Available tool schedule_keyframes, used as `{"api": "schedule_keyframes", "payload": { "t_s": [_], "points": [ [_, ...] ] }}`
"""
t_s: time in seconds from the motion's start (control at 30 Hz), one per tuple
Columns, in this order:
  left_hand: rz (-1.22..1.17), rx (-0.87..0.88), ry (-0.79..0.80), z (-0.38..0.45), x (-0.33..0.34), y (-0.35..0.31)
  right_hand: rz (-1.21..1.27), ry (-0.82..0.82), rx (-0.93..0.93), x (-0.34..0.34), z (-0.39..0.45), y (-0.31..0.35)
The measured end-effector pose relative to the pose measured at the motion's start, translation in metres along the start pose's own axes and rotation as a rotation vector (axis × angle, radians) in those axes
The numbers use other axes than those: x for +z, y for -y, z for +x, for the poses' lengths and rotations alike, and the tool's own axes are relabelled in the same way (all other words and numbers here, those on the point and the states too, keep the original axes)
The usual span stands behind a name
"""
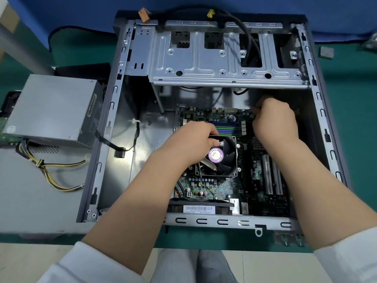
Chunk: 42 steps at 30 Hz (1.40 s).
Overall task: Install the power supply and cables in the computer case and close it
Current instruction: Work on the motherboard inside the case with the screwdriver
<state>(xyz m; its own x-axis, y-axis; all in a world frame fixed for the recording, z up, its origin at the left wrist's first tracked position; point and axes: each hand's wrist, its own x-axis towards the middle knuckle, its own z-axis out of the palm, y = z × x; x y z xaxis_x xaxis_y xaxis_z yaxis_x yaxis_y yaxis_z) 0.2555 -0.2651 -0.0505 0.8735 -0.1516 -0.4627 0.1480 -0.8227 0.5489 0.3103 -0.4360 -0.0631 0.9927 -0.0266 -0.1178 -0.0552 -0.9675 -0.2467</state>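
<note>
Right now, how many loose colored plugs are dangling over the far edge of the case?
2: an orange-brown plug at the far left of the case's back edge, and a yellow plug near the middle. Others may hide behind the drive cage.

A green counter carries everything. A blue mat covers its far side from ten to two o'clock. At two o'clock a small grey square chip lies flat on the green, just beside the mat's edge. At nine o'clock a grey post slants across.
</note>
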Motion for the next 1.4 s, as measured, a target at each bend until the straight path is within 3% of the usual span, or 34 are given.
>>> {"api": "schedule_keyframes", "payload": {
  "t_s": [0.27,0.6,0.73,1.0,1.4],
  "points": [
    [0.012,0.003,-0.001,0.001,0.0,0.0,-0.32,0.059,-0.228,-0.011,-0.004,0.009],
    [0.039,0.019,-0.001,0.0,0.002,-0.001,-0.49,0.101,-0.245,-0.019,0.019,0.005],
    [0.045,0.016,-0.001,0.001,0.001,-0.001,-0.466,0.2,-0.212,-0.024,0.018,0.008],
    [0.052,0.017,-0.002,-0.001,0.0,-0.002,-0.495,0.047,-0.277,-0.015,0.022,0.011],
    [0.072,0.008,0.003,-0.002,0.0,-0.003,-0.437,0.127,-0.284,-0.018,0.016,0.009]
  ]
}}
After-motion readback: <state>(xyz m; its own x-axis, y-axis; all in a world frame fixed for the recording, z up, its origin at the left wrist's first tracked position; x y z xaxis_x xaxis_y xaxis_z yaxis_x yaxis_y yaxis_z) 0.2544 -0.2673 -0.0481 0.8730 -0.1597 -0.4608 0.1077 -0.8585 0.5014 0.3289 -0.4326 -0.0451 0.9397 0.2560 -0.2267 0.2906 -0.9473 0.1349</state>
